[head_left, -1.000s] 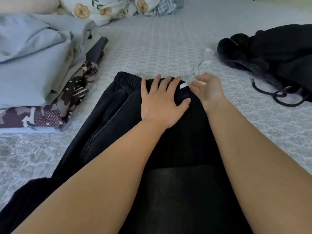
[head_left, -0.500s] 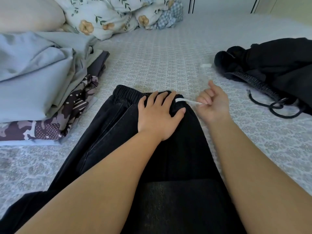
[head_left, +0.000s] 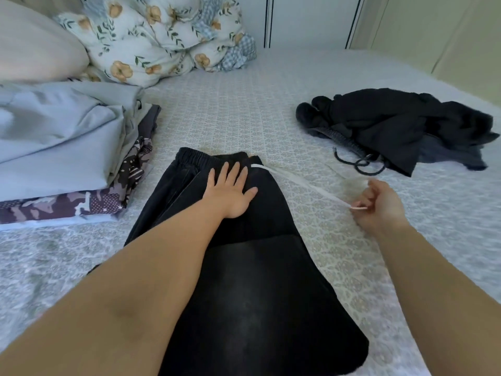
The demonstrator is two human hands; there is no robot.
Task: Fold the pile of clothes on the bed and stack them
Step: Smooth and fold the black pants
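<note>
On the bed (head_left: 244, 109), left hand (head_left: 230, 189) presses black trousers (head_left: 244, 267) (fingers flat); right hand (head_left: 379, 206) pinches the white drawstring (head_left: 298, 183).

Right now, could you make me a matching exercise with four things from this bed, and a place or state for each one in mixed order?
Things:
1. black trousers
2. white drawstring
3. folded stack
4. unfolded dark pile

Places or states:
A. at the left edge of the bed
B. pinched and pulled out by the right hand
C. lying crumpled at the far right
D. flat under the left hand

Pairs: 1-D, 2-B, 3-A, 4-C
</note>
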